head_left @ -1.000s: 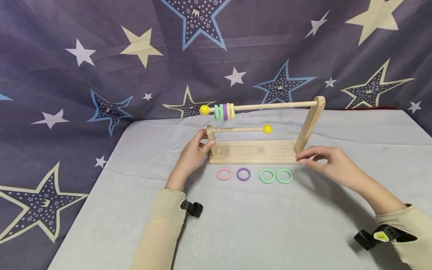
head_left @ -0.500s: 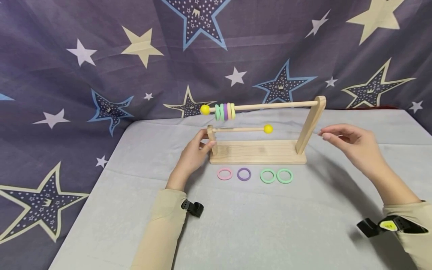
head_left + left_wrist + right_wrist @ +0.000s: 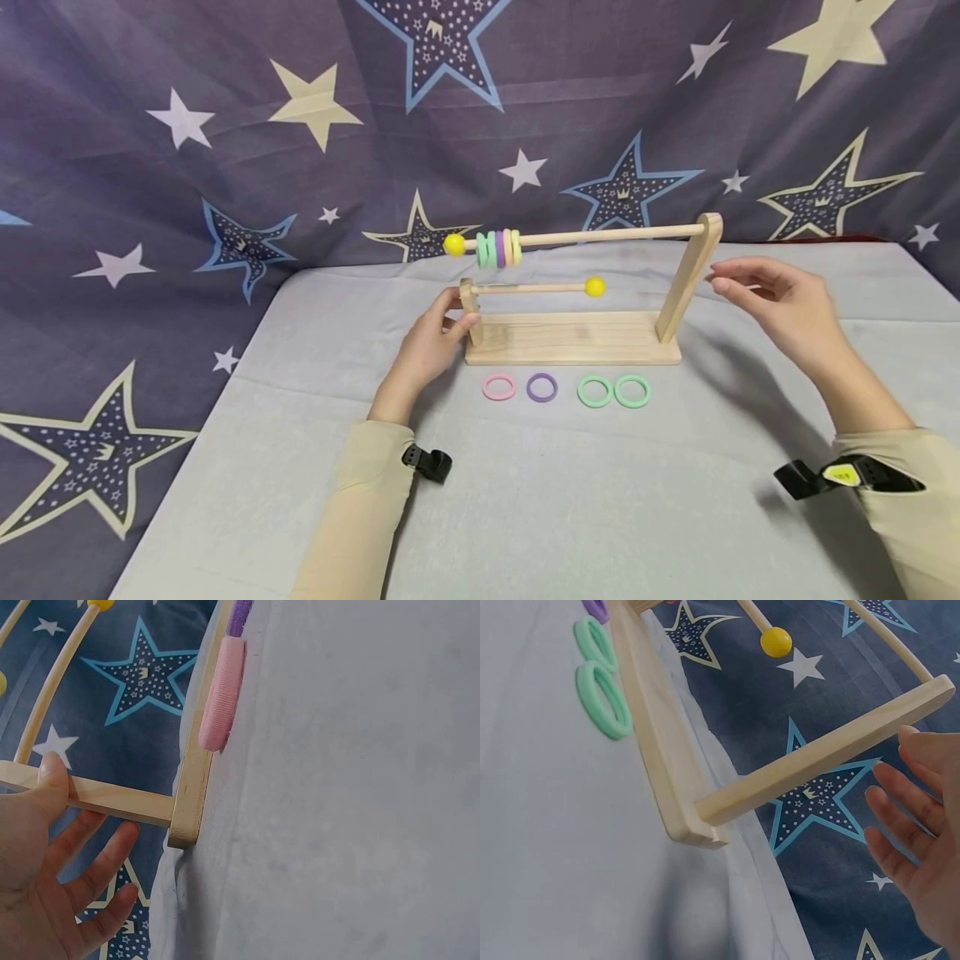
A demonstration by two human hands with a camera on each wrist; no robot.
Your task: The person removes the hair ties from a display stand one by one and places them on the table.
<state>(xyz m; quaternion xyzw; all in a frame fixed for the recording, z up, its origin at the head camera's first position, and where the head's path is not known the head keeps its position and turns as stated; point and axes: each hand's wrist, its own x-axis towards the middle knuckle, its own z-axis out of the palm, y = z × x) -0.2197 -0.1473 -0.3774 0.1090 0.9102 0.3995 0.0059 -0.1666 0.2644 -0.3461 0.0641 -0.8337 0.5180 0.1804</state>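
Note:
A wooden stand [image 3: 570,337] with a short left post and a tall right post stands on the table. My left hand [image 3: 429,342] holds the short post [image 3: 120,801], its thumb on the near face; the other fingers spread loosely in the left wrist view. Beside the tall post [image 3: 688,279] is my right hand [image 3: 787,312], fingers loosely bent and holding nothing. Whether its fingertips touch the post I cannot tell. Several coloured rings [image 3: 500,248] hang on the upper rod, near its yellow end ball [image 3: 454,244]. The lower rod [image 3: 532,289] carries no rings.
In front of the base lie a pink ring [image 3: 498,387], a purple ring [image 3: 542,387] and two green rings [image 3: 632,391]. A pale grey cloth [image 3: 600,508] covers the table. Behind it hangs a dark curtain [image 3: 420,158] with stars.
My right hand has left the base's right front corner, swung out to the right and risen beside the tall post. My left hand keeps its hold on the short post.

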